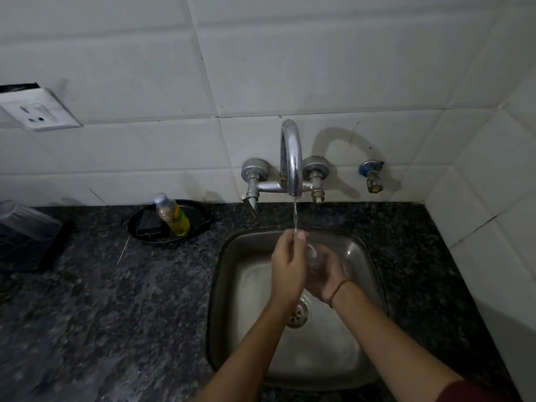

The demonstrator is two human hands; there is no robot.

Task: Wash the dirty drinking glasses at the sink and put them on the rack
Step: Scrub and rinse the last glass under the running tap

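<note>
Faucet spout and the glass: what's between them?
Head view: only a thin stream of water runs from the faucet spout down to the glass; nothing else.

- We see a dark speckled stone counter (116,300) below the tiled wall.
- A steel sink (229,248) is sunk into its right part.
- Left of the sink we find a black tray (200,219) carrying a yellow bottle (174,216).
- At our far left are a clear box (26,227) and a black strip (56,245).
</note>
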